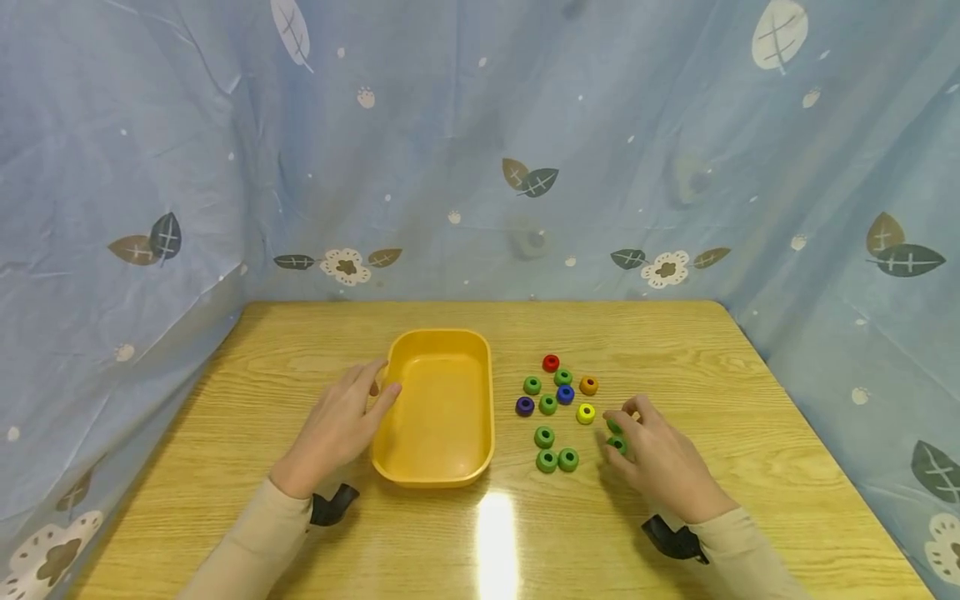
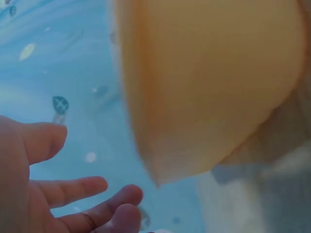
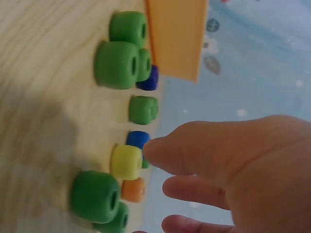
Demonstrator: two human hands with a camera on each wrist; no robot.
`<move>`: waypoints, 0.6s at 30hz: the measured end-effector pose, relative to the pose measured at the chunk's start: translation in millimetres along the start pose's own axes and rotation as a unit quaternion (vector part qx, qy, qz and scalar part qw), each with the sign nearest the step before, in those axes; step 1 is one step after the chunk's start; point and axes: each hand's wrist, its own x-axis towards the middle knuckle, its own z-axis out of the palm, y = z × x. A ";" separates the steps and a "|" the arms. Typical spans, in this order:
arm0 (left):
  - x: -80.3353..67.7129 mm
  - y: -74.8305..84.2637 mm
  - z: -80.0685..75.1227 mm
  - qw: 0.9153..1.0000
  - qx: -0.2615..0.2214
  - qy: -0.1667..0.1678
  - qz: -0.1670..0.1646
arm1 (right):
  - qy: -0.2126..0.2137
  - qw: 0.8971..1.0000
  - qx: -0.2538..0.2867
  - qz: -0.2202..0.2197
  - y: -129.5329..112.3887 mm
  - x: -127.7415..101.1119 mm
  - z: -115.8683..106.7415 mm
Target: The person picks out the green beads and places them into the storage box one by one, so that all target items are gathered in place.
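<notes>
At the left side of a yellow-orange plastic tray (image 1: 438, 408), my left hand (image 1: 341, 421) has its thumb and fingers spread around the rim. In the left wrist view that hand (image 2: 58, 184) shows loose fingers beside the tray wall (image 2: 204, 73). My right hand (image 1: 660, 458) hovers over two green beads, one bead (image 1: 617, 446) partly covered by the fingers. Its thumb and fingers (image 3: 167, 148) stand apart with nothing between them in the right wrist view, with a green bead (image 3: 95, 196) and a yellow bead (image 3: 126, 162) nearby.
Between tray and right hand lie several green beads (image 1: 544, 437), plus a red bead (image 1: 551, 362), an orange bead (image 1: 589, 385), a blue bead (image 1: 566, 394) and a purple bead (image 1: 525, 406). A patterned blue curtain (image 1: 450, 167) encloses the wooden table (image 1: 300, 333) at back and sides.
</notes>
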 end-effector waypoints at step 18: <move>-0.8 -18.3 15.4 0.998 -0.051 0.035 -0.033 | -0.031 0.999 0.005 0.007 2.6 -1.5 9.5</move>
